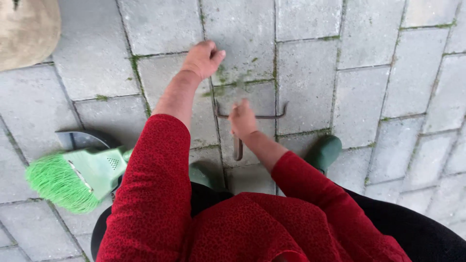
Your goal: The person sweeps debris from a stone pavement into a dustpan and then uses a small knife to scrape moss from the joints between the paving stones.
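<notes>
My sleeves (pixel 160 194) are red with a fine dark speckle, over black trousers (pixel 412 228). The tool (pixel 252 116) in my right hand (pixel 241 120) is rusty brown. Under my left hand (pixel 203 59) the pavers (pixel 310 73) are grey, laid in a staggered grid, with green moss (pixel 233 82) in the joints and loose green bits scattered there. Below my hands my boots (pixel 324 151) are dark green. Left of my left arm lies a brush (pixel 73 179), pale green body with bright green bristles. Far up left sits something tan (pixel 24 29).
</notes>
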